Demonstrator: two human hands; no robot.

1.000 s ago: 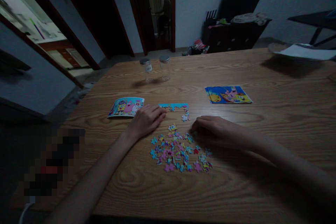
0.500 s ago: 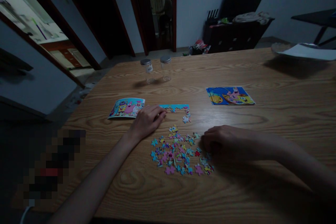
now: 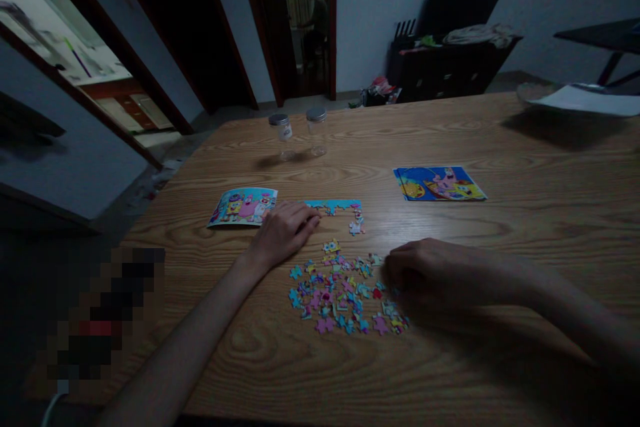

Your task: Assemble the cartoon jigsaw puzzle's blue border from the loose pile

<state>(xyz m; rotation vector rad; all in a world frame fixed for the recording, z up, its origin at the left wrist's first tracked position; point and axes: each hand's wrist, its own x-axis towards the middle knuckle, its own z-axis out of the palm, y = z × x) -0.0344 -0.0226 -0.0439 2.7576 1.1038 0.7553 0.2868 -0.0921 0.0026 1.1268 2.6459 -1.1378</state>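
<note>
My left hand [image 3: 287, 230] rests on the table, fingers loosely extended over the left end of a joined strip of puzzle pieces [image 3: 340, 204]. That strip is light blue along the top and turns down at its right end with a few pale pieces. Beside the loose puzzle pieces [image 3: 345, 300], at their right edge, is my right hand [image 3: 413, 267]. Its fingers are curled inward, and whatever they may hold is hidden. Left of my left hand lies a slightly curled picture sheet [image 3: 243, 207] with cartoon figures, its right edge close to the hand.
Two clear jars [image 3: 317, 133] with metal lids stand toward the back. A blue cartoon picture [image 3: 440, 183] lies at right on the wooden table [image 3: 540, 213]. Farther right is a glass bowl [image 3: 530, 95] with a white sheet on it. A person [image 3: 315, 17] sits beyond the doorway.
Both hands stay almost where they were. The view has shifted very slightly; no puzzle piece has visibly changed place.
</note>
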